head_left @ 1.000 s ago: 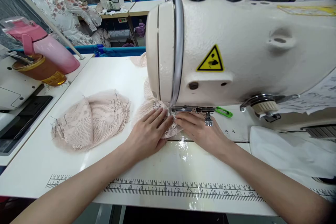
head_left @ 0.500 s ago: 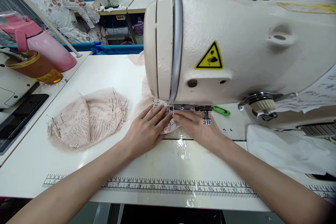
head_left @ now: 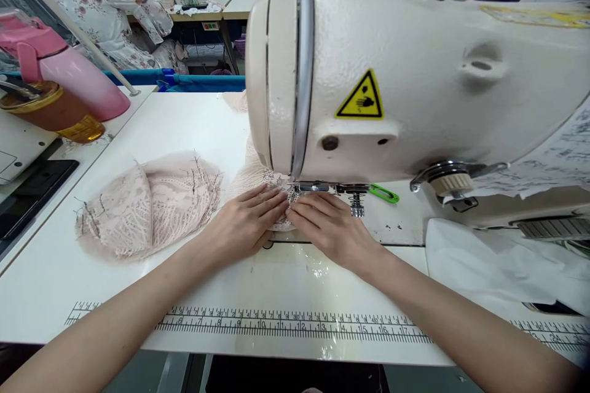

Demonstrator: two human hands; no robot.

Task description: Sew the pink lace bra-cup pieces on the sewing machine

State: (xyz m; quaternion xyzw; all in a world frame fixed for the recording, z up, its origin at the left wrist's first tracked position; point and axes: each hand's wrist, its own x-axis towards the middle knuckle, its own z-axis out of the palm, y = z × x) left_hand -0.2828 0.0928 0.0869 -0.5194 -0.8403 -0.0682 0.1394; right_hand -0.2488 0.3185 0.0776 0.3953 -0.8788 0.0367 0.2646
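Note:
Pale pink lace fabric (head_left: pixel 251 175) lies under the needle area of the white sewing machine (head_left: pixel 359 43). My left hand (head_left: pixel 244 218) rests flat on the lace, left of the presser foot, fingers extended and close together. From the right, my right hand (head_left: pixel 329 227) presses on the lace edge, its fingertips near those of my left hand, partly below the machine's metal parts. Another lace piece (head_left: pixel 150 206), cup-shaped with dark thread ends, lies on the table to the left.
A green thread snipper (head_left: pixel 384 193) lies behind my right hand. White cloth (head_left: pixel 498 264) is at the right. A phone (head_left: pixel 34 196), pink bottle (head_left: pixel 87 80) and brown cup (head_left: pixel 55 112) stand or lie left. A person (head_left: pixel 101 12) sits beyond the table.
My left hand has shifted slightly left with the lace. My right hand has moved left and nearer, its fingertips now closer to my left hand. The whole view has shifted a little.

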